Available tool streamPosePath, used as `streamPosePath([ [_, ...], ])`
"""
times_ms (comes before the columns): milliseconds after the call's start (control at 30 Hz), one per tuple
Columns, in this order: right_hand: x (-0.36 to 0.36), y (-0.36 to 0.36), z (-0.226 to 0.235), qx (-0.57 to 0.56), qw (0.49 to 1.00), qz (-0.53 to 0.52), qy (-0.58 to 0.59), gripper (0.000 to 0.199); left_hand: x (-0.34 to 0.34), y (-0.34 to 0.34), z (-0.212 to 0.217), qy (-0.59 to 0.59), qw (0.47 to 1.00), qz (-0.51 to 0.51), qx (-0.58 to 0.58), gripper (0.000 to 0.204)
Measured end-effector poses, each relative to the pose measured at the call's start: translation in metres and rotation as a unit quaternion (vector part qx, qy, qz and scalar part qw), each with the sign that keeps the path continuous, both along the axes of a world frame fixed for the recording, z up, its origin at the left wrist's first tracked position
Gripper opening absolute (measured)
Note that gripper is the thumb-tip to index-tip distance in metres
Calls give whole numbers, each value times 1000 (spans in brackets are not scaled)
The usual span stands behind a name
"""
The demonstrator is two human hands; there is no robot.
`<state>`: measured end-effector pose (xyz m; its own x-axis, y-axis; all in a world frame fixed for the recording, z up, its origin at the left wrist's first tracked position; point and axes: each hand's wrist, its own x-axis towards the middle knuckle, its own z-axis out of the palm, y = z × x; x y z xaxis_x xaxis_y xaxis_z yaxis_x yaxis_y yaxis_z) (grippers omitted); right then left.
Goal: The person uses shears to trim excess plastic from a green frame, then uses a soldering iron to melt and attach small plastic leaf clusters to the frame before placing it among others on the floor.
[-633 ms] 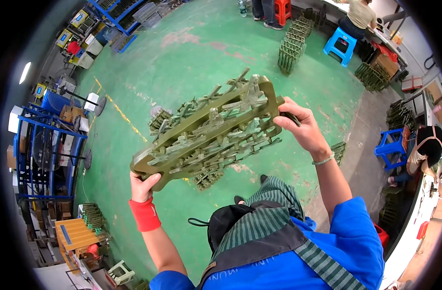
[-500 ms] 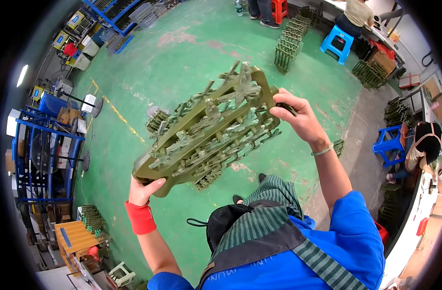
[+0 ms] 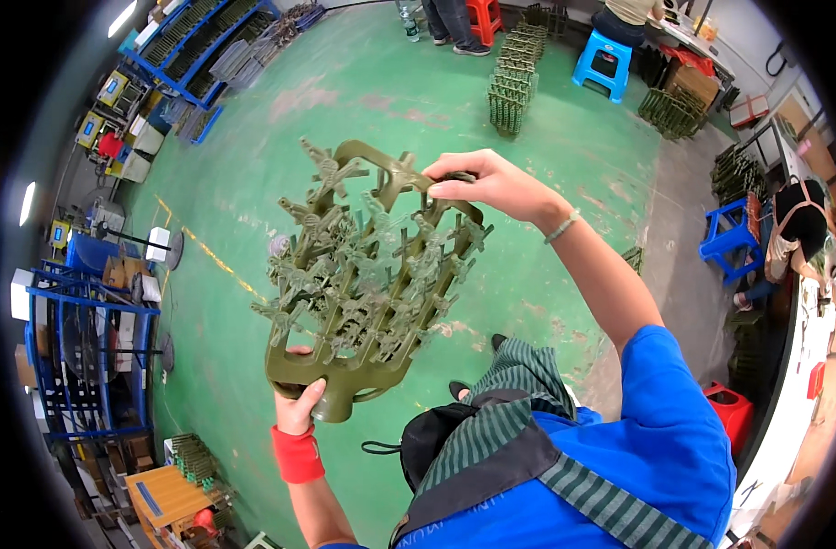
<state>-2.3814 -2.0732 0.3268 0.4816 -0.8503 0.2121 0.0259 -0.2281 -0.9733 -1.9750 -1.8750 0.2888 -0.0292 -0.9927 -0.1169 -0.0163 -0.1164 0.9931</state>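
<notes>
In front of me I hold up an olive-green rack (image 3: 349,373) with long parallel bars and rounded end frames. Small greyish-green, spiky pieces (image 3: 367,265) sit in rows along its bars. My left hand (image 3: 298,404), above a red wristband, grips the near lower end beside a short round stub, thumb on top. My right hand (image 3: 500,188) is closed at the rack's far upper corner; a small dark piece shows between its fingers, its kind unclear. The rack hangs tilted over the floor, and its underside is hidden.
Similar racks stand in a row (image 3: 514,87) on the green floor (image 3: 564,302) ahead. Blue stools (image 3: 604,66) and seated people are at the right benches. Blue metal shelving (image 3: 88,348) and a wooden table (image 3: 166,494) stand at left.
The rack has turned more upright, its far end swinging left, so its rows now face me. My right hand moved left with it; my left hand shifted slightly right and down.
</notes>
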Motion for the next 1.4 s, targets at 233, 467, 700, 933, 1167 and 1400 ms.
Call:
streamPosePath([
  [233, 17, -32, -16, 73, 996, 13, 50, 37, -20, -3, 6, 126, 990, 21, 50, 59],
  [467, 31, -49, -22, 137, 987, 48, 72, 41, -11, -1, -7, 134, 989, 20, 67, 65],
  [700, 35, -57, -21, 143, 985, 69, 75, 41, -13, 3, -11, 186, 978, -1, 95, 56],
  [933, 31, -57, -8, 38, 994, 68, 72, 40, -54, 18, 6, 135, 989, 40, 38, 46],
  [1167, 20, 25, -39, -72, 988, -136, -29, 17, -58, 45, 14, -6, 994, 90, -68, 43],
  [1400, 63, 88, -45, -48, 976, -210, -20, 25, -64, 59, 20, -100, 988, 105, -60, 40],
])
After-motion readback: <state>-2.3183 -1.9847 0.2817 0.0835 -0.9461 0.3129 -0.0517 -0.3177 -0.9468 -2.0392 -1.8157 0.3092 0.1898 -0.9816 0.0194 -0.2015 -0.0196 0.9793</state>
